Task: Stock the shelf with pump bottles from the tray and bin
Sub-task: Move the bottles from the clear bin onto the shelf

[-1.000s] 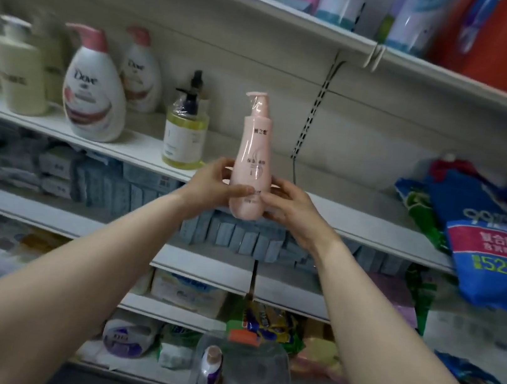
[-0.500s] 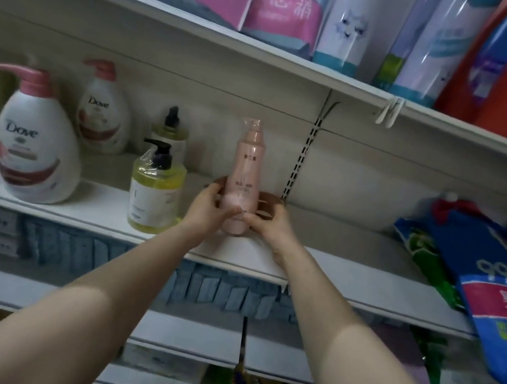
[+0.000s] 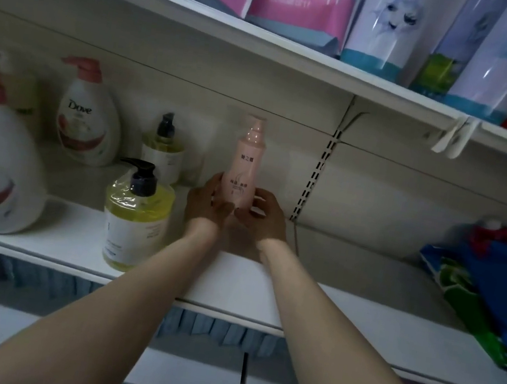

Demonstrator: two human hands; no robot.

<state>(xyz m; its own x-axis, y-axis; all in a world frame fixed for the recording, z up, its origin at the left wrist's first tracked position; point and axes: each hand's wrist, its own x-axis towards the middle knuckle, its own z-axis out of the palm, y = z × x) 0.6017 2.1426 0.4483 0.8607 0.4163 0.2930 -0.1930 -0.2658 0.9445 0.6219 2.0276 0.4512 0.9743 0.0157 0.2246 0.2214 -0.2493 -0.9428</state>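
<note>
Gripping pink pump bottle (image 3: 245, 171) low on both sides: left hand (image 3: 207, 204) and right hand (image 3: 263, 216), fingers curled round it. Bottle stood upright deep on shelf (image 3: 358, 319), near back wall, right of yellow pump bottle (image 3: 136, 217) at front edge.

On the shelf (image 3: 343, 307), the pump bottle (image 3: 244, 166) stood between left hand (image 3: 207, 204) and right hand (image 3: 263, 214). Two soap dispensers (image 3: 137, 214) stood left of the hands; detergent bag (image 3: 493, 293) lay well right.
</note>
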